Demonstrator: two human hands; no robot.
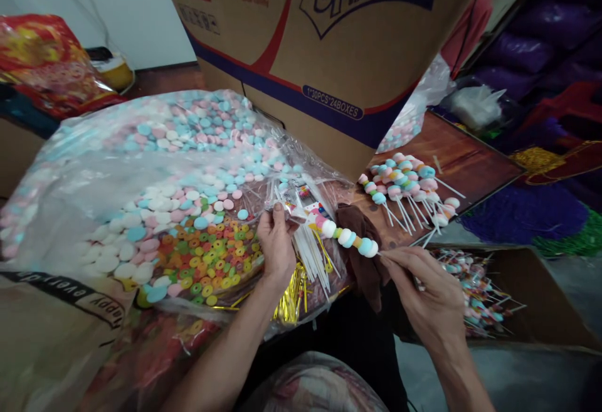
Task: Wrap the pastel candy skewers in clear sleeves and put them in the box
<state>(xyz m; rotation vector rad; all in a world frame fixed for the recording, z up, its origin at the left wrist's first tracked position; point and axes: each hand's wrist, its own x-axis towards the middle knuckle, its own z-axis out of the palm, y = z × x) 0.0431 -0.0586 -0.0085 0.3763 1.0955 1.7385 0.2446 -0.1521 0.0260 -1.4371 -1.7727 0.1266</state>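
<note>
My right hand (426, 290) pinches the end of a stick threaded with pink, white, blue and green candies, a candy skewer (347, 237), held nearly level and tilted down to the right. Its far end reaches a printed clear wrapper (314, 212) by my left hand (277, 242). The thumb and fingers of my left hand are closed on the wrapper's edge; how far the skewer is inside it I cannot tell. Bare white sticks (313, 258) and gold twist ties (292, 296) lie just under the hands.
A big clear bag of pastel candies (155, 130) spreads across the left, with fruit-coloured ring candies (216, 261) in front. Behind stands a tall cardboard box (282, 42). Finished-looking skewers (409, 180) are piled at right, above an open carton (550, 299) holding wrapped ones. A brown cloth (364, 261) hangs over the edge.
</note>
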